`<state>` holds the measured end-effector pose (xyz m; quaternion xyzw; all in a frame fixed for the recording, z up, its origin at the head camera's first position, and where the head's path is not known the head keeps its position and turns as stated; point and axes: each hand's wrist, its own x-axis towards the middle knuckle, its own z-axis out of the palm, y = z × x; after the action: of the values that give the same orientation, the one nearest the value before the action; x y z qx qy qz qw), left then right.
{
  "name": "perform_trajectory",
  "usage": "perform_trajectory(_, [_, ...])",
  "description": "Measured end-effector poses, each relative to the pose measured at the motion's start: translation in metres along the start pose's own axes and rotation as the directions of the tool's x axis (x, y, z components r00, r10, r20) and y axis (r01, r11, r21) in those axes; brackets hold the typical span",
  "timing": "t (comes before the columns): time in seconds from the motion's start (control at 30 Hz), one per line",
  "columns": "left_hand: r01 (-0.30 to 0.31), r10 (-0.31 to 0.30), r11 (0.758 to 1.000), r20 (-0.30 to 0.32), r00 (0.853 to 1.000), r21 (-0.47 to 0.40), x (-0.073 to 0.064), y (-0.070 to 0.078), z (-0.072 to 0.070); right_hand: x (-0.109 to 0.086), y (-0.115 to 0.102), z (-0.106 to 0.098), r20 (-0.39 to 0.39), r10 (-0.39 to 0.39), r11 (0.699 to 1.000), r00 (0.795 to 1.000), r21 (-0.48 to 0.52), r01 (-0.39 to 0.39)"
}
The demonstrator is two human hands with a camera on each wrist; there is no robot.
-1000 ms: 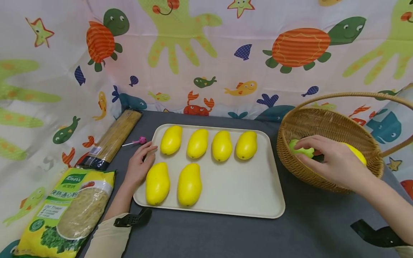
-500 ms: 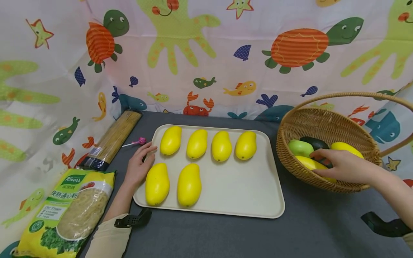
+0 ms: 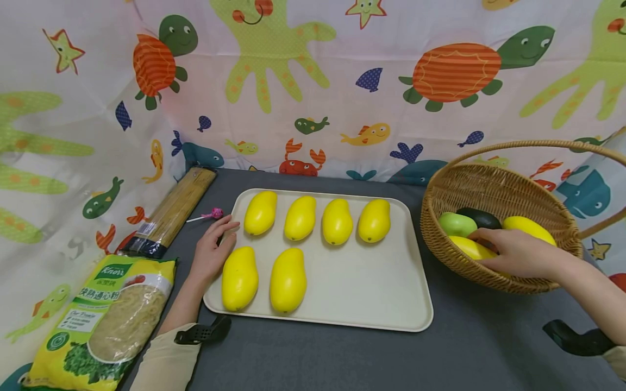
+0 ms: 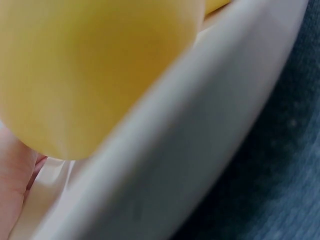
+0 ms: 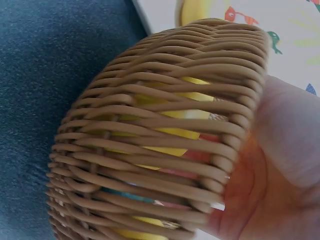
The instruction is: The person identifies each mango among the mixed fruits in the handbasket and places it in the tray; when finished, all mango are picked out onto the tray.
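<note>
My right hand [image 3: 520,253] reaches into the wicker basket [image 3: 499,184] and grips a yellow mango [image 3: 469,247], thumb on the near side and fingers on the far side. Beside it lie a green apple-like fruit [image 3: 457,224], a dark avocado-like fruit [image 3: 480,218] and another yellow mango [image 3: 529,229]. In the right wrist view the basket's weave [image 5: 165,105] hides most of the fruit. My left hand [image 3: 212,247] rests at the left edge of the beige tray [image 3: 362,288], fingers loosely bent, close to a mango [image 3: 239,278] on it.
More mangoes, one of them a front mango [image 3: 288,280], lie in two rows on the tray. To the left are a pasta bag [image 3: 105,320], a pack of dry noodles [image 3: 171,212] and a lollipop [image 3: 213,213]. The basket's handle [image 3: 528,144] arches over its opening.
My right hand has lowered from above the fruit into the basket, and its fingers have come round the front mango. The left hand and the mangoes on the tray stay put.
</note>
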<state>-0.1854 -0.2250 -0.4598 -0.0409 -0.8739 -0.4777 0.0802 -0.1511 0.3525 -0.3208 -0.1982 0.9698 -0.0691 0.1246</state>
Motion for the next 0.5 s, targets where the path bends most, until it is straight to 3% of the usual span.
perform_trajectory(0.13, [0.006, -0.006, 1.0, 0.003, 1.0, -0.006, 0.0, 0.0, 0.0, -0.004, -0.005, -0.011, -0.041, 0.033, 0.999, 0.999, -0.011, -0.033])
perform_trajectory(0.33, [0.02, -0.02, 1.0, 0.011, 1.0, -0.005, 0.001, -0.002, -0.001, -0.011, -0.016, -0.033, -0.169, 0.094, 0.995, 0.981, 0.002, -0.095])
perform_trajectory(0.5, [0.019, -0.019, 1.0, 0.014, 1.0, -0.001, 0.001, -0.002, 0.0, -0.016, -0.033, -0.045, -0.259, 0.156, 0.985, 0.953, 0.114, -0.13])
